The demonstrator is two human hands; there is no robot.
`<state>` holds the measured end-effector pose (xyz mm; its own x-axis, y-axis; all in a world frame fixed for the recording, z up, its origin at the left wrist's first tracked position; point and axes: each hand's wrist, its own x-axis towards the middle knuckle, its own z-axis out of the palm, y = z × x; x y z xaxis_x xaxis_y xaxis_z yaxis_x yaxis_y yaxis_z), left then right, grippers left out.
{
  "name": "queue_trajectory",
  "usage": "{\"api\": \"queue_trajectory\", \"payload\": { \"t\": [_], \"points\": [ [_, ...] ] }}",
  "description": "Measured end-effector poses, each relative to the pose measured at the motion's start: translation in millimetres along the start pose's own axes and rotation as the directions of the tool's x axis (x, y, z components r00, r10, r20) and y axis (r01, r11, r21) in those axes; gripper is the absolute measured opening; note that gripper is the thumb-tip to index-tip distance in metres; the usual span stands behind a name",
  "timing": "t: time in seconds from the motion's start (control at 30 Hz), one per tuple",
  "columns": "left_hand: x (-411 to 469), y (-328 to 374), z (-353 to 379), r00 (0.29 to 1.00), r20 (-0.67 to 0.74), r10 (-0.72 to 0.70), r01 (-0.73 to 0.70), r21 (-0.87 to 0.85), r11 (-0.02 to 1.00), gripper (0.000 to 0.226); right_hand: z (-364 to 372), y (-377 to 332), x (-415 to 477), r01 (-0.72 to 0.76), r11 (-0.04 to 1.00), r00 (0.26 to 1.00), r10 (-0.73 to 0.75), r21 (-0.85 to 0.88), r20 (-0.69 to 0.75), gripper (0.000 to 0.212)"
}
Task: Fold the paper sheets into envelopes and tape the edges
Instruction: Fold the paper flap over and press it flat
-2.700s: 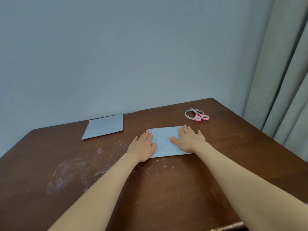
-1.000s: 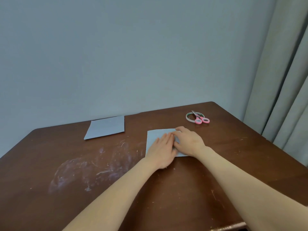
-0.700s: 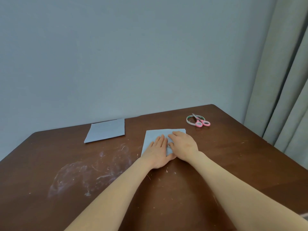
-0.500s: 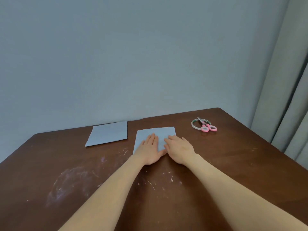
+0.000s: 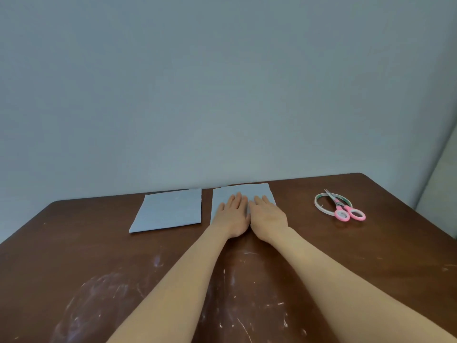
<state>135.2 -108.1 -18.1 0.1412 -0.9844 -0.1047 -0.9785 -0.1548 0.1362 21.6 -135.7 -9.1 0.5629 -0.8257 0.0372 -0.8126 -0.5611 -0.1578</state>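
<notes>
Both hands have pushed the folded sheet (image 5: 241,191) to the far edge of the table (image 5: 74,256), by the wall (image 5: 222,95), a thin gap from the second sheet (image 5: 170,210). Bare wood spreads nearer and rightward. The left hand (image 5: 232,216) and right hand (image 5: 268,215) press flat on it, fingers straight, gripping nothing. Two sheets; one pair of scissors (image 5: 346,209) lies across one tape ring (image 5: 319,203).
</notes>
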Motion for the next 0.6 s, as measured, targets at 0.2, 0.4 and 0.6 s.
{"api": "queue_trajectory", "payload": {
  "t": [0.2,0.4,0.6],
  "points": [
    [14.3,-3.7,0.1,1.0,-0.022,-0.012,0.012,-0.003,1.0,0.059,5.2,5.4,15.5,0.02,0.999,1.0,-0.02,0.049,-0.013,0.042],
    [13.6,-6.2,2.3,0.999,-0.012,-0.032,0.032,-0.002,1.0,0.06,6.5,6.2,19.7,0.045,0.998,0.999,-0.045,0.044,0.012,0.046],
    [9.6,-6.9,-4.8,0.999,0.025,-0.029,0.029,0.006,1.0,0.063,-7.9,10.3,12.8,0.052,0.998,0.994,-0.055,0.041,0.09,0.054]
  ]
}}
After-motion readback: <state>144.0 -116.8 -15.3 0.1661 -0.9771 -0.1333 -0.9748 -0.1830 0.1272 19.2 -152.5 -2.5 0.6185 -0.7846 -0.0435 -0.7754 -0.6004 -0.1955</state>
